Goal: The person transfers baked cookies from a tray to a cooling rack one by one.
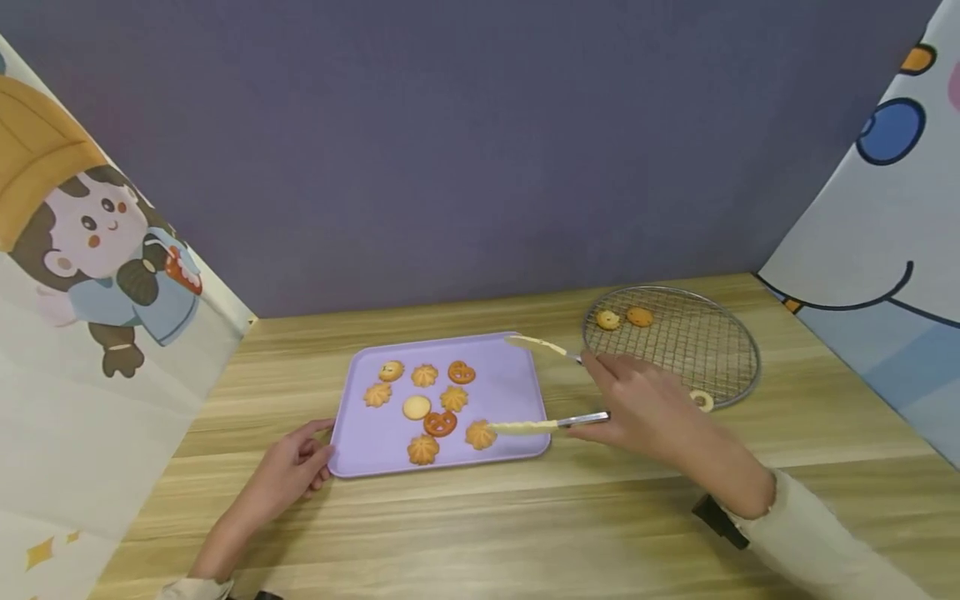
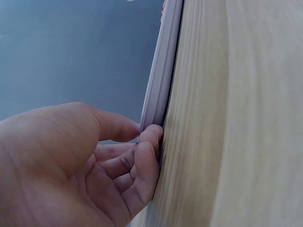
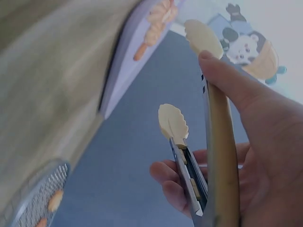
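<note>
My right hand (image 1: pixel 648 404) grips a pair of tongs (image 1: pixel 581 419) with cream scalloped tips, and their arms are spread wide apart. One tip of the tongs overlaps a rosette cookie (image 1: pixel 481 434) in the head view; the other is over the far right corner of a lilac tray (image 1: pixel 513 400). Thumb and fingers of my left hand (image 2: pixel 90 161) pinch the tray's near left corner. Several cookies lie on the tray: more rosettes (image 1: pixel 423 450), two pretzels (image 1: pixel 440 423), a plain round one (image 1: pixel 416 407) and one with a face pattern (image 1: pixel 391 371).
Right of the tray, a round wire mesh rack (image 1: pixel 697 333) with a metal rim lies on the wooden table (image 1: pixel 480 533). It bears two small cookies (image 1: pixel 640 317) at its far left and a ring-shaped one (image 1: pixel 701 401) at its near rim. A grey wall (image 1: pixel 480 167) stands behind.
</note>
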### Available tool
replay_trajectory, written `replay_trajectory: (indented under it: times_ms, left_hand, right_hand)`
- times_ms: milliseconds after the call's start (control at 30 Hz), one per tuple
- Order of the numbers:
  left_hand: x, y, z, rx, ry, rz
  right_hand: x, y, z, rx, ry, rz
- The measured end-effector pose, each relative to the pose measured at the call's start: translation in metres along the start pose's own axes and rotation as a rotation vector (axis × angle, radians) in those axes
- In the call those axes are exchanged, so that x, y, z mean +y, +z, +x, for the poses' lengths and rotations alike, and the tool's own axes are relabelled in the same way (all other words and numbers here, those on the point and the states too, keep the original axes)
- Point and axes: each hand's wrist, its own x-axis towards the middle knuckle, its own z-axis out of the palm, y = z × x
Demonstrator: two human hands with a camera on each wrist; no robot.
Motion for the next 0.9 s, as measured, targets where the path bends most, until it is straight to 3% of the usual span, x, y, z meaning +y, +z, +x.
replay_trajectory:
  times_ms: [300,900]
  left_hand:
    - [0.0,-0.001,0.0,0.003,0.013,0.008]
    - [0.0,-0.001,-0.001,0.002,0.019,0.005]
  right_hand:
    - [-0.018,0.024,-0.004,0.017,-0.088,-0.061]
    - [-0.027,0.037,-0.01,0.032,-0.082,0.025]
